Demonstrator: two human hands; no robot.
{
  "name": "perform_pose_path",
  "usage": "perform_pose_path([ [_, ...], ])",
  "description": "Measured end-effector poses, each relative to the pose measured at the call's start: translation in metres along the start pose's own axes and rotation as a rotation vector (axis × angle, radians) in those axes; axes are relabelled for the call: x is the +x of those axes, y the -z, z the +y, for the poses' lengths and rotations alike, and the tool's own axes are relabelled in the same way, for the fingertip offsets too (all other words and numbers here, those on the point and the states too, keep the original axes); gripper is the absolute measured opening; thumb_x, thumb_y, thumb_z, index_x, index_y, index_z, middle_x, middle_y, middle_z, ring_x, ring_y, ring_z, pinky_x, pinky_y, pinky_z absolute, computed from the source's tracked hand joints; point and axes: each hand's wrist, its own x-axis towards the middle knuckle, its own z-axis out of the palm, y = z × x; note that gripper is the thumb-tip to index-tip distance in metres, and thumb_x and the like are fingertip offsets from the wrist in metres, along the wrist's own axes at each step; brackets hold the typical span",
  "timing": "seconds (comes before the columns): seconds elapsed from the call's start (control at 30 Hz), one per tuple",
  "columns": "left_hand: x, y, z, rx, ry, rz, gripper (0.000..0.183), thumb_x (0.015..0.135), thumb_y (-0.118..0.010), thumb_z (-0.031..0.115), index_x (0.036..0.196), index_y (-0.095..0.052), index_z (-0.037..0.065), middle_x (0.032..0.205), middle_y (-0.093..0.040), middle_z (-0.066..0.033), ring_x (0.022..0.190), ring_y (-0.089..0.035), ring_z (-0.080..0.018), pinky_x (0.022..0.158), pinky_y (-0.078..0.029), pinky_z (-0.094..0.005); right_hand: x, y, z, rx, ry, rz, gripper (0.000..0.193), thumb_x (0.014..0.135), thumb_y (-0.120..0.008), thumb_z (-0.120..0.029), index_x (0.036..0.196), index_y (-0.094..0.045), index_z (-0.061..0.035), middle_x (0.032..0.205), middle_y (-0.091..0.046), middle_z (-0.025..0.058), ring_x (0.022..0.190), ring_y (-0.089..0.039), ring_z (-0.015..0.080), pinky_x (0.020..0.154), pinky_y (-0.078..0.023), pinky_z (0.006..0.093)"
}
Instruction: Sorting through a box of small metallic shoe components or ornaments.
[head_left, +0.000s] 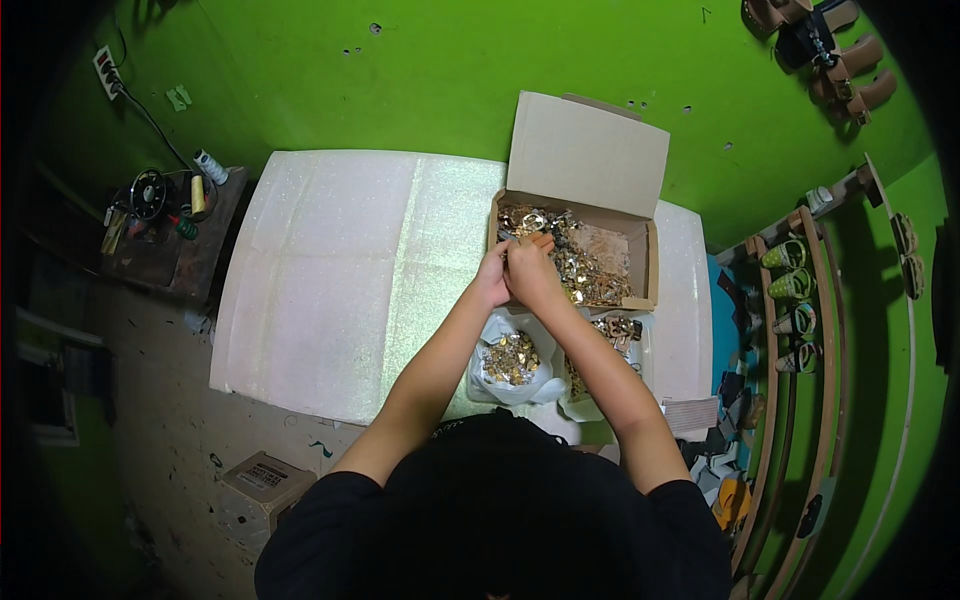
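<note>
Over the near left part of an open cardboard box (655, 262), my two hands meet. My left hand (490, 275) is curled, with its fingers partly covered by the other hand. Closed against it is my right hand (530, 268), fingers bent inward. Whatever lies between them is too small or hidden to make out. Orange-lit fingertips (543, 242) show just beyond the right hand. Many small shiny gold and silver metal pieces (590, 278) fill much of the box. Below my hands, a white plastic bag (490, 385) lies spread open around more gold and silver pieces (510, 358).
Under my right forearm sits another white-lined container (585, 408) with metal pieces. The box's lid (590, 150) leans up toward the green wall. A pale glittery sheet covers the table (310, 270). Sandals (790, 285) hang on a wooden rack at right; thread spools (197, 195) stand at left.
</note>
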Motion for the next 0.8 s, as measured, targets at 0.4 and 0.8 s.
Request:
perform_pose_path([
  [0.4, -0.001, 0.001, 0.001, -0.050, 0.046, 0.104, 0.042, 0.087, -0.026, 0.025, 0.119, -0.039, 0.002, 0.122, -0.042, -0.0137, 0.111, -0.042, -0.0255, 0.095, -0.031, -0.0355, 0.005, 0.009, 0.012, 0.290, -0.028, 0.133, 0.013, 0.061, -0.056, -0.005, 0.065, -0.055, 0.0065, 0.067, -0.056, 0.0215, 0.067, -0.057, 0.0323, 0.060, -0.047, 0.0385],
  [0.8, -0.004, -0.011, 0.000, -0.049, 0.001, 0.059, 0.047, 0.089, -0.019, 0.031, 0.122, -0.036, 0.001, 0.125, -0.040, -0.0128, 0.112, -0.041, -0.0251, 0.098, -0.027, -0.0380, -0.004, 0.022, 0.010, 0.556, -0.263, 0.035, 0.010, 0.062, -0.060, -0.008, 0.066, -0.061, 0.0004, 0.064, -0.061, 0.0110, 0.059, -0.061, 0.0201, 0.059, -0.048, 0.0289],
])
